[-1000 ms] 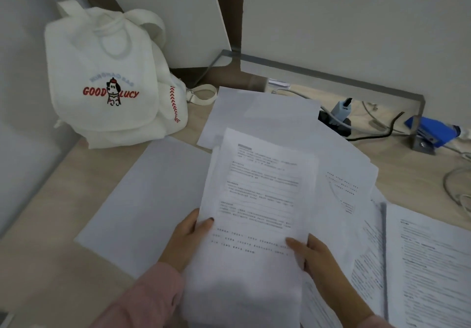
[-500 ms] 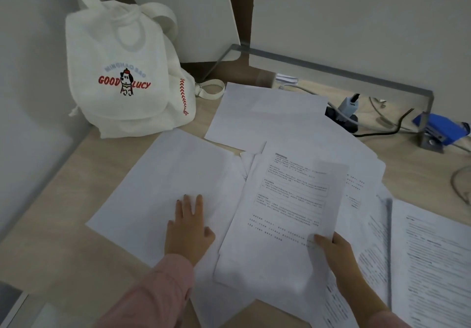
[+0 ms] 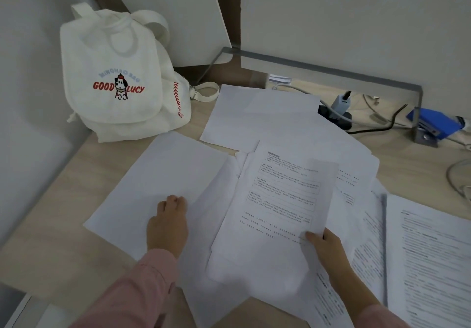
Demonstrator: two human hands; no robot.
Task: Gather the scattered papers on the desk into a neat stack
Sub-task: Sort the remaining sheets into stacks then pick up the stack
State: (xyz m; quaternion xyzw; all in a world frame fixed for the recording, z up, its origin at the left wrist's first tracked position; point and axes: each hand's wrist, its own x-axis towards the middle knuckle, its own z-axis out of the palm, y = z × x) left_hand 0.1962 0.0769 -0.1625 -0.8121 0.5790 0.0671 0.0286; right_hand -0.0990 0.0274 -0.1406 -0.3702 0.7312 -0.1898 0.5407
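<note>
My right hand (image 3: 325, 246) pinches the lower right corner of a small bundle of printed sheets (image 3: 277, 207), which rests low over the desk in the middle. My left hand (image 3: 167, 225) lies on a blank white sheet (image 3: 163, 179) to the left, fingers curled at its right part; I cannot tell whether it grips the sheet. More blank sheets (image 3: 260, 116) lie behind the bundle. Printed pages (image 3: 430, 258) spread out at the right, partly under the bundle and my right arm.
A white cloth backpack (image 3: 119, 85) stands at the back left against the wall. A power strip with a plug (image 3: 336, 113), cables and a blue stapler (image 3: 438, 123) lie along the back right by a grey metal rail (image 3: 331, 72). The wooden desk's front edge (image 3: 51, 294) runs at lower left.
My left hand let go of the bundle, moved left onto the blank sheet, then curled its fingers. My right hand lowered the bundle toward the desk and shifted it right.
</note>
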